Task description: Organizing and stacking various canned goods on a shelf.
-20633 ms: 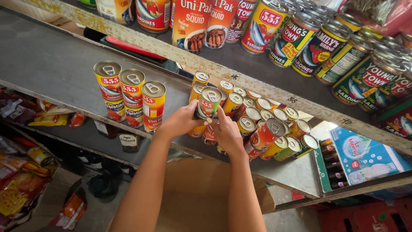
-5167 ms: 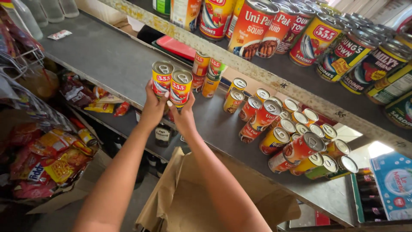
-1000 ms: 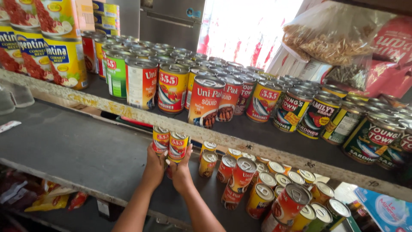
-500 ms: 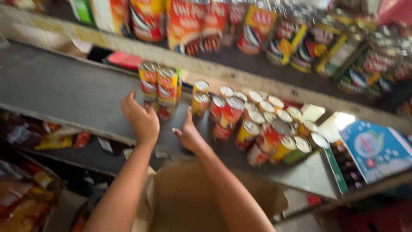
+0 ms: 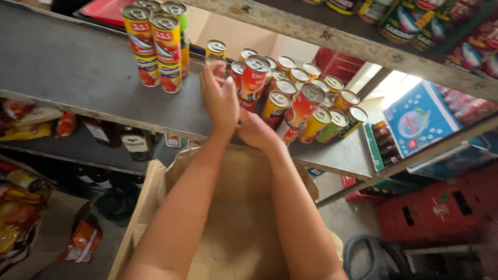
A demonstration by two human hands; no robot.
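Both hands, left [image 5: 220, 101] and right [image 5: 258, 129], reach with loose, empty grips for rigid, smooth cans [image 5: 290, 98] clustered at one o'clock on the shelf [image 5: 78, 67], likely weighty, best gripped round their sides

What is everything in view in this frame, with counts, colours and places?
stacked cans: about six, yellow and red, some green, two tiers, on shelf at left
clustered cans: over a dozen, red, yellow, green, mid-shelf right
shelf: one, grey, across the frame
upper-shelf cans: several, dark and green, top right
cardboard box: one, brown, open, below the arms
printed carton: one, blue, right
crate: one, red, lower right
snack packets: several, orange-yellow, lower left
left hand: by the cluster's edge
right hand: low at the cluster's front
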